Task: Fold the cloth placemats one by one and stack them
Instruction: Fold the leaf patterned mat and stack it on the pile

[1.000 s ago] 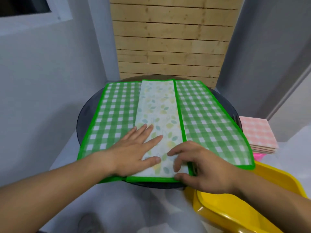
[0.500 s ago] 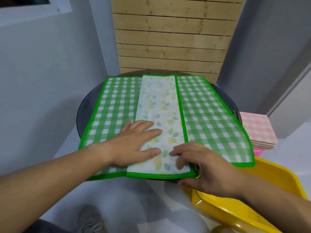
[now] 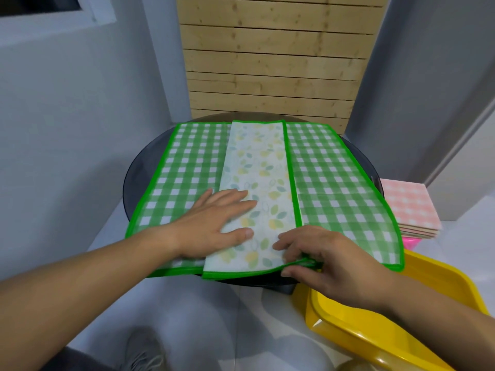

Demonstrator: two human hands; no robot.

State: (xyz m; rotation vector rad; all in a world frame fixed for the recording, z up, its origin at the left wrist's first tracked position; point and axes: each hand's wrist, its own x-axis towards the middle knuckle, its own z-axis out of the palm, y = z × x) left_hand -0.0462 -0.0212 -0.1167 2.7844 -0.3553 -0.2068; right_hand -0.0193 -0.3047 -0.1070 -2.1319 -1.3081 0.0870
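Placemat (image 3: 334, 183) spread on round glass table (image 3: 139, 172), leaf-print flap folded over its middle
Left hand (image 3: 211, 223) presses flat, fingers straight; right hand (image 3: 329, 263) pinches the near hem; yellow tub (image 3: 361, 333) just beside; pink folded stack (image 3: 407, 207) right

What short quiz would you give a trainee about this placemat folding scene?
1. True or false: the left hand lies flat on the green checked placemat.
2. What colour is the folded stack at far right? A blue, B pink, C black.
3. Fill in: the right hand pinches the placemat's near edge, beside a ____ tub.

Key: 1 true; 2 B; 3 yellow.
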